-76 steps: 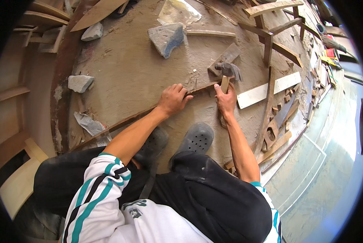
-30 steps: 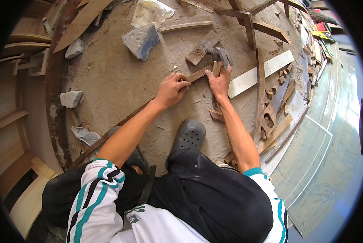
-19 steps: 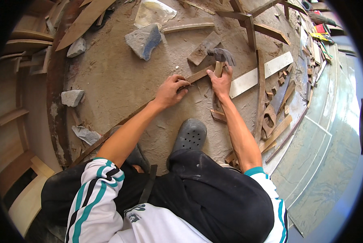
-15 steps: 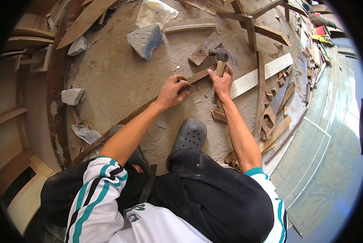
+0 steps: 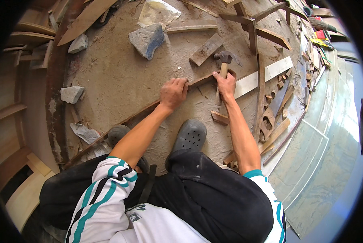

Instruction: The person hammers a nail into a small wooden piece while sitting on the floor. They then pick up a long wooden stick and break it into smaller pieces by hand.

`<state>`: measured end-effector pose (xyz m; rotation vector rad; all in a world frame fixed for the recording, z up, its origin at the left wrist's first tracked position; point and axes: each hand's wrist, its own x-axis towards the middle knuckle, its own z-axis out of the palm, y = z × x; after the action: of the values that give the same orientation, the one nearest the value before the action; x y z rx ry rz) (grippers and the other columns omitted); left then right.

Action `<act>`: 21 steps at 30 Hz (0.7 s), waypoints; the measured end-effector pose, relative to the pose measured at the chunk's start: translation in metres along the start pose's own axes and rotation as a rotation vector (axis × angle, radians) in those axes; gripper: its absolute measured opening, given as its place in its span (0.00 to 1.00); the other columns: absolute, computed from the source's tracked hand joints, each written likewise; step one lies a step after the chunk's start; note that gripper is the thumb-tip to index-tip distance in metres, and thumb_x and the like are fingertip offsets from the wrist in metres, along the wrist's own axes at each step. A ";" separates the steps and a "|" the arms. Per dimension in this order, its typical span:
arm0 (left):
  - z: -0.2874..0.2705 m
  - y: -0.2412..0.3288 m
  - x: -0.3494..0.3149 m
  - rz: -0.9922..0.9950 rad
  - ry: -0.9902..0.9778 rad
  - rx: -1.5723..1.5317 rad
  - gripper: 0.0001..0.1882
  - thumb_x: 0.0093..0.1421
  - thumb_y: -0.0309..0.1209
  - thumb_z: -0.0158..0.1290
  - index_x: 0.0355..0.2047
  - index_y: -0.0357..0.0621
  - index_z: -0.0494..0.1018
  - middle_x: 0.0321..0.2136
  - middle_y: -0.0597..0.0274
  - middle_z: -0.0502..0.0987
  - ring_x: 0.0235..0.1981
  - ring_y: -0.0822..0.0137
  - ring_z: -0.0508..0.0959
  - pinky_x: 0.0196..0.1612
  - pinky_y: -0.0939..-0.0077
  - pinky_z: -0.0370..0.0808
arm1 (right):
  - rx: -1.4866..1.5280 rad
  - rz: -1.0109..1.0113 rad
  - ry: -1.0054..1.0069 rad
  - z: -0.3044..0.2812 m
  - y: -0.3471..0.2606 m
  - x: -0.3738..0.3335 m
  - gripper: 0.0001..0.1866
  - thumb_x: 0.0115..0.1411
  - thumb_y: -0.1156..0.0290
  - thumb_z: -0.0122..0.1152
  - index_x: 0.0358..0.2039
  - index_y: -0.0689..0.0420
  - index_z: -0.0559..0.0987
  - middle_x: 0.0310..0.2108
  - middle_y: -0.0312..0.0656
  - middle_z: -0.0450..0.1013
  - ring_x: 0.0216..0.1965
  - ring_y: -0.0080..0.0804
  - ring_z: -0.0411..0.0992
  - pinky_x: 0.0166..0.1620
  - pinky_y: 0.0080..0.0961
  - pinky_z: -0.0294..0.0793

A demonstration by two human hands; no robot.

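Note:
A long, narrow wooden strip (image 5: 200, 82) runs slantwise from beside my left knee up to my right hand. My left hand (image 5: 174, 94) is closed over the strip's upper part, knuckles up, so its fingertips are hidden. In my right hand (image 5: 226, 85) is a claw hammer (image 5: 223, 68), gripped high on its pale wooden handle with the metal head pointing away from me. The right thumb lies against the strip's far end. Just past the hammer head, a short wooden block (image 5: 206, 49) rests on the dusty ground.
Rough stone chunks (image 5: 147, 40) lie ahead and to the left. A wooden frame (image 5: 252, 30) stands at the far right. Beside my right arm are a white board (image 5: 266, 75), a handsaw (image 5: 267, 122) and scattered offcuts. Glass-like sheets (image 5: 307, 162) lie farther right.
My left hand has turned from loosely bent fingers beside the strip to a closed grip over it. My right hand and the hammer have shifted slightly, the head a little nearer and rightward.

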<state>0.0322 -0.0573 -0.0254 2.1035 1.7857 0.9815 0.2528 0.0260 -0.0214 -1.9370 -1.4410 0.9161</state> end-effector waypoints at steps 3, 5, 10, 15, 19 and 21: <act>0.004 -0.004 0.002 -0.083 -0.037 -0.014 0.06 0.65 0.32 0.53 0.36 0.43 0.74 0.32 0.54 0.79 0.33 0.52 0.81 0.35 0.58 0.78 | 0.006 -0.002 -0.026 0.000 -0.007 0.001 0.21 0.52 0.58 0.71 0.26 0.67 0.78 0.23 0.48 0.77 0.25 0.39 0.75 0.34 0.37 0.74; 0.005 -0.005 0.003 -0.136 -0.072 -0.016 0.06 0.64 0.32 0.53 0.35 0.43 0.73 0.32 0.53 0.78 0.31 0.50 0.81 0.34 0.57 0.78 | 0.057 0.035 -0.043 0.001 -0.011 0.001 0.20 0.53 0.59 0.71 0.27 0.67 0.78 0.23 0.47 0.77 0.24 0.36 0.76 0.32 0.35 0.75; 0.008 -0.009 -0.001 -0.178 -0.056 0.051 0.07 0.63 0.34 0.52 0.34 0.44 0.72 0.31 0.54 0.78 0.27 0.50 0.81 0.31 0.57 0.80 | 0.162 0.064 -0.012 0.008 -0.018 -0.004 0.17 0.53 0.63 0.67 0.25 0.67 0.76 0.17 0.48 0.74 0.17 0.35 0.76 0.32 0.36 0.78; 0.007 -0.014 -0.001 -0.272 -0.011 0.106 0.07 0.63 0.33 0.53 0.35 0.42 0.74 0.29 0.53 0.79 0.28 0.51 0.82 0.31 0.59 0.79 | -0.004 0.007 0.012 0.018 -0.016 0.002 0.20 0.53 0.63 0.67 0.32 0.71 0.77 0.38 0.60 0.73 0.37 0.52 0.77 0.46 0.42 0.75; -0.003 -0.013 -0.008 -0.271 0.108 -0.075 0.08 0.63 0.32 0.57 0.38 0.42 0.76 0.28 0.54 0.78 0.27 0.55 0.81 0.31 0.62 0.78 | -0.022 0.002 -0.063 0.017 -0.003 0.006 0.23 0.53 0.61 0.67 0.37 0.72 0.77 0.51 0.64 0.65 0.52 0.62 0.69 0.57 0.45 0.68; -0.009 -0.012 -0.006 -0.364 0.088 -0.120 0.08 0.61 0.32 0.59 0.39 0.44 0.77 0.28 0.56 0.78 0.27 0.55 0.80 0.32 0.62 0.78 | -0.025 -0.029 -0.039 0.017 -0.004 0.007 0.23 0.53 0.61 0.68 0.37 0.71 0.77 0.50 0.63 0.67 0.51 0.61 0.69 0.56 0.44 0.69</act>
<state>0.0169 -0.0627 -0.0273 1.6098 2.0010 1.0598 0.2385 0.0340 -0.0300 -1.9212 -1.5048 0.9316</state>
